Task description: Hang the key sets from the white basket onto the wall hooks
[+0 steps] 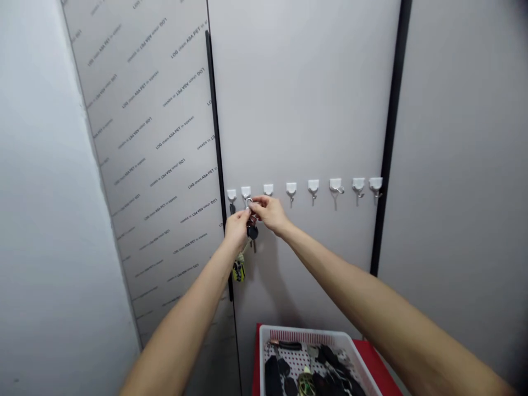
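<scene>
Both of my hands meet at the second hook (246,191) from the left on the pale panel. My left hand (236,226) is closed, fingers pinching a bunch of keys (252,232) near its metal ring. The fingertips of my right hand (269,213) pinch the same ring from the other side. Below the ring hang a round black fob and some keys. Whether the ring sits on the hook is unclear, as my fingers partly cover it. Behind my left hand, a yellow-green and black charm (238,269) dangles, and a dark item hangs from the leftmost hook (231,194).
Several white hooks (313,186) run in a row to the right. Below, a white basket (363,363) with keys and black fobs stands on a red surface (373,357). Black vertical strips (390,137) edge the panel, and a printed-film panel (152,137) lies left.
</scene>
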Tool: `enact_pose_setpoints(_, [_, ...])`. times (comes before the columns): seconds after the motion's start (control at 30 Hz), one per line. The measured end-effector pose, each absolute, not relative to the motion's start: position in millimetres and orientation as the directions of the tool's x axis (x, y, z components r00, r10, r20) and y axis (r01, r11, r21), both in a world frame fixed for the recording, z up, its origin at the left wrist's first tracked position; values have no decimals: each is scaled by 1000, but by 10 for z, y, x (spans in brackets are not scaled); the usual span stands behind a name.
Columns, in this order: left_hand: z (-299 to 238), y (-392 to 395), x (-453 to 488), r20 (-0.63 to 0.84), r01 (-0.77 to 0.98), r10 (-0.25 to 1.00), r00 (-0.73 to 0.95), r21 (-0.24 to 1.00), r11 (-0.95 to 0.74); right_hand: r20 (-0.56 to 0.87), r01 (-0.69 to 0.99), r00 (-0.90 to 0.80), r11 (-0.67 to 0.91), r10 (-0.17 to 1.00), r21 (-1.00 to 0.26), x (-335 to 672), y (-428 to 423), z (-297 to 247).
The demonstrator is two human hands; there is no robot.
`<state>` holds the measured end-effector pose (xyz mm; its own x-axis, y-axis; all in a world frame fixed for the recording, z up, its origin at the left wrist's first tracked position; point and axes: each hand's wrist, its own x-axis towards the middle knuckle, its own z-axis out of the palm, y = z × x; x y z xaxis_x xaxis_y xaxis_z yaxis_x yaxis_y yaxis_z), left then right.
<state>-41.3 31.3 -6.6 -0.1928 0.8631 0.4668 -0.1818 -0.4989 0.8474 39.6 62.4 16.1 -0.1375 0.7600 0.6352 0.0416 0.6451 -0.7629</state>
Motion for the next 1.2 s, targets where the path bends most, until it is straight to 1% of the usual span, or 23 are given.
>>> enact_pose_setpoints(0.13, [96, 419, -479, 453, -156, 861, -232, 856, -492, 678, 207, -65, 675, 732, -708, 269, 763, 318])
enact_pose_setpoints(0.2, [98, 464, -486, 437, -99, 867, -238, 878, -469, 675, 311, -17, 646, 738, -697, 233, 801, 327])
enact_pose_setpoints(0.27, [57, 503, -486, 436, 9, 865, -247, 894, -448, 660, 405, -5, 605, 751, -686, 217, 824, 293])
enact_pose_setpoints(0.37, [-53, 527, -497, 447, 161, 855, -261, 894, -418, 652, 502, -56, 585, 757, -637, 264, 815, 176])
enact_pose_setpoints(0.5, [-265, 443, -548, 449, 239, 837, -314, 890, -388, 633, 546, -145, 595, 760, -590, 531, 694, -132])
enact_pose_setpoints(0.57, [-438, 365, -567, 518, 325, 783, -343, 848, -419, 585, 566, -213, 587, 783, -579, 747, 592, -390])
enact_pose_setpoints(0.6, [-554, 315, -565, 563, 373, 755, -336, 816, -442, 536, 592, -266, 575, 801, -565, 866, 527, -549])
enact_pose_setpoints(0.67, [-855, 183, -522, 625, 467, 732, -271, 751, -468, 382, 663, -386, 541, 839, -518, 1106, 368, -922])
enact_pose_setpoints(0.7, [-1037, 105, -478, 616, 501, 760, -209, 735, -457, 292, 697, -438, 526, 850, -487, 1220, 280, -1127])
enact_pose_setpoints(0.73, [-1233, 24, -419, 580, 540, 802, -140, 724, -429, 212, 723, -471, 513, 856, -463, 1324, 194, -1334])
enact_pose_setpoints(0.77, [-1436, -53, -346, 512, 585, 858, -47, 710, -392, 153, 739, -490, 502, 858, -449, 1418, 114, -1538])
enact_pose_setpoints(0.83, [-1821, -174, -176, 329, 687, 930, 163, 639, -346, 66, 760, -519, 496, 852, -421, 1566, -9, -1899])
enact_pose_setpoints(0.87, [-1986, -213, -88, 236, 729, 937, 257, 589, -348, 35, 771, -537, 508, 843, -384, 1619, -52, -2045])
enact_pose_setpoints(0.93, [-2229, -259, 72, 88, 809, 930, 356, 470, -354, -1, 789, -564, 539, 826, -294, 1688, -113, -2248])
enact_pose_setpoints(1.0, [-2357, -275, 192, -6, 870, 926, 378, 344, -353, -8, 803, -571, 556, 821, -215, 1717, -162, -2342])
enact_pose_setpoints(1.07, [-2402, -276, 262, -45, 903, 928, 369, 254, -347, -14, 819, -557, 547, 831, -172, 1720, -209, -2359])
enact_pose_setpoints(1.13, [-2407, -267, 292, -62, 908, 928, 368, 239, -344, -36, 829, -550, 541, 834, -144, 1714, -247, -2342])
enact_pose_setpoints(1.2, [-2407, -254, 294, -93, 906, 930, 357, 278, -320, -69, 829, -553, 541, 830, -143, 1710, -269, -2321])
